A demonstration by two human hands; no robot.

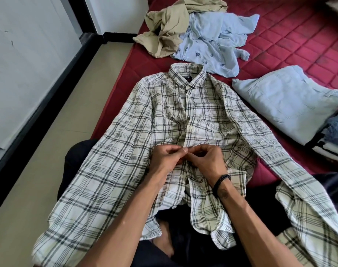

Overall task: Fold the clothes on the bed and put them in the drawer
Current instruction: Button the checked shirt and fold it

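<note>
A white plaid shirt with dark checks lies front up on the red quilted bed, collar away from me, sleeves spread toward my knees. Its top buttons are fastened; the bottom hangs apart over my lap. My left hand and my right hand meet at the middle of the button strip, and each pinches an edge of the shirt front there. A black braided band circles my right wrist.
A crumpled beige garment and a light blue printed shirt lie at the bed's far side. Folded pale blue trousers top a stack of folded clothes on the right. The tan floor and a white wall lie to the left.
</note>
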